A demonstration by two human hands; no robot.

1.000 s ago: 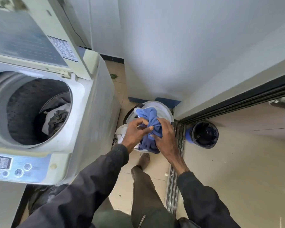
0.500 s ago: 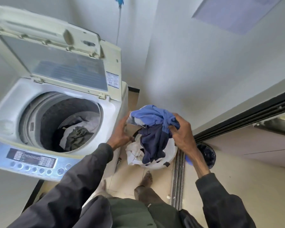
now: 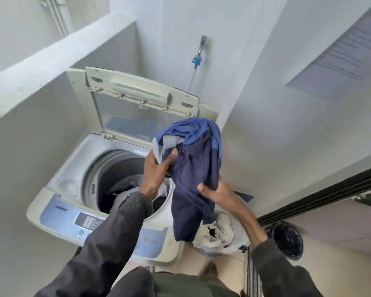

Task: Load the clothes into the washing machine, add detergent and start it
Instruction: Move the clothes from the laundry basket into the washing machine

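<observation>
A bundle of blue and navy clothes (image 3: 193, 168) hangs in the air at the right rim of the top-loading washing machine (image 3: 77, 189). My left hand (image 3: 156, 170) grips the bundle's upper left part, over the open drum. My right hand (image 3: 214, 194) holds its lower right side. The machine's lid (image 3: 137, 103) stands open. Inside the drum (image 3: 116, 183) lie dark and grey clothes, partly hidden by my left sleeve. A white laundry basket (image 3: 225, 234) with pale clothes sits on the floor to the right of the machine.
The blue control panel (image 3: 73, 217) runs along the machine's front. A dark round bucket (image 3: 287, 241) stands by the sliding-door track at the right. A tap with a blue hose fitting (image 3: 198, 58) is on the wall behind. A concrete ledge lies to the left.
Both hands lifted the blue bundle out of the basket and carried it up and left to the drum's rim. My view rose from the floor toward the machine.
</observation>
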